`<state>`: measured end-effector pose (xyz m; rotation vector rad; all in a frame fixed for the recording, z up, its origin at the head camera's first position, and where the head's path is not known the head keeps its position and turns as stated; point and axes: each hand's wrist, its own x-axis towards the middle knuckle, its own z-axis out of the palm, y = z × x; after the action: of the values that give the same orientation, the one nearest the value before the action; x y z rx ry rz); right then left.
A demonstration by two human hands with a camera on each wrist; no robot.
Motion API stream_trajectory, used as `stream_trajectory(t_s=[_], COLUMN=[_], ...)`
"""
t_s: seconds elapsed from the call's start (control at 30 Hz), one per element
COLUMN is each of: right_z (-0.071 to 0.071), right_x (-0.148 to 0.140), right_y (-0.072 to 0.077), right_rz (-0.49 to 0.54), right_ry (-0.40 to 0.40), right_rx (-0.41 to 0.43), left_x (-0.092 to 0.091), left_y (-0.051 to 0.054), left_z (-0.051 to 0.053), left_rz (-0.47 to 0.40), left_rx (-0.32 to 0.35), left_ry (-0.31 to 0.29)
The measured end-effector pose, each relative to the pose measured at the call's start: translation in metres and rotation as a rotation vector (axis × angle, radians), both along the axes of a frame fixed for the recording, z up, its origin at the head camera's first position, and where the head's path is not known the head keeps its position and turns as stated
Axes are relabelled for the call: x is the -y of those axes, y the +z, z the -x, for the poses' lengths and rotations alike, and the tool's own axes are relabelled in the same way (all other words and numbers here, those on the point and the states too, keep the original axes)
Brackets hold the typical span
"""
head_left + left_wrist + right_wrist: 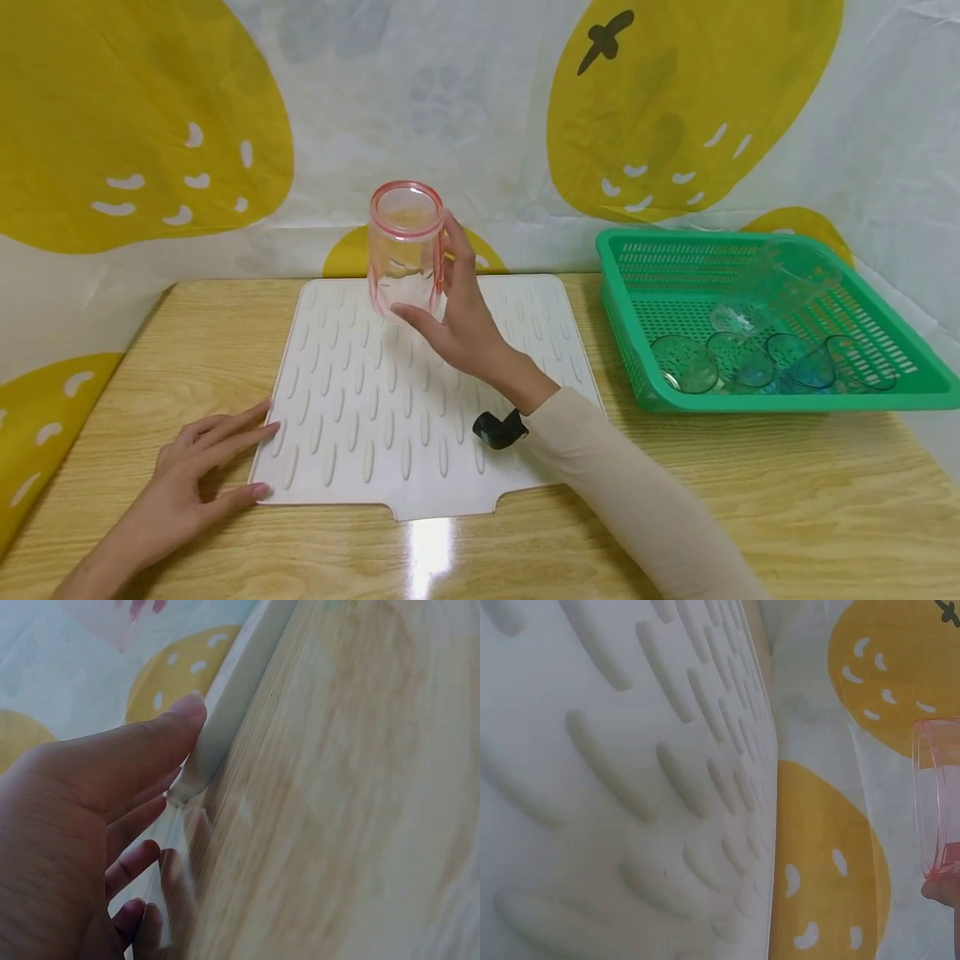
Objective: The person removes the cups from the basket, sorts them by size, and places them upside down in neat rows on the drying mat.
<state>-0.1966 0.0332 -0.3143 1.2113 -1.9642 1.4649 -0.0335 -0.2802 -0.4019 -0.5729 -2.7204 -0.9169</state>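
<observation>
My right hand [471, 325] grips a clear, pink-tinted drinking glass [397, 258] from its right side, thumb in front and fingers behind. The glass hangs over the back of a white ridged mat [352, 467], roughly upright, with a thick pink ring on top. At the right edge of the right wrist view, only part of the glass [939, 799] and a fingertip show. My left hand [187, 475] lies at the mat's near left corner, thumb and fingertips touching its edge. In the left wrist view, the thumb meets the raised white mat edge [240, 682].
A green plastic basket [795, 402] stands on the right of the wooden table [187, 367]. Inside it, a large clear glass [787, 279] leans at the back, and several smaller glasses [686, 367] line the front. A lemon-patterned cloth [480, 108] hangs behind the table.
</observation>
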Motion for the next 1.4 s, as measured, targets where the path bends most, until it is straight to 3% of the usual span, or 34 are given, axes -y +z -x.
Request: stream_trajectory(t_s=[0.27, 0.47, 0.63, 0.87, 1.23, 1.4], right_z=[0.010, 0.018, 0.023, 0.030, 0.042, 0.043], right_x=[0.019, 0.030, 0.038, 0.052, 0.072, 0.078], right_y=[-0.007, -0.008, -0.011, -0.018, -0.032, -0.039], right_rz=[-0.011, -0.014, -0.003, -0.028, -0.030, -0.086], right_ry=[-0.066, -0.073, -0.083, -0.112, -0.133, -0.179], right_rx=[0.072, 0.081, 0.116, 0.281, 0.369, 0.398], left_x=[0.000, 0.000, 0.000, 0.001, 0.001, 0.001], left_y=[-0.003, -0.004, -0.005, -0.005, -0.006, -0.006], left_z=[-0.001, -0.001, -0.002, -0.002, -0.002, -0.003], left_rz=[0.065, 0.090, 0.094, 0.106, 0.109, 0.108], left_rx=[-0.060, -0.078, -0.079, -0.080, -0.069, -0.062], left_ry=[0.005, 0.014, 0.020, 0.024, 0.030, 0.033])
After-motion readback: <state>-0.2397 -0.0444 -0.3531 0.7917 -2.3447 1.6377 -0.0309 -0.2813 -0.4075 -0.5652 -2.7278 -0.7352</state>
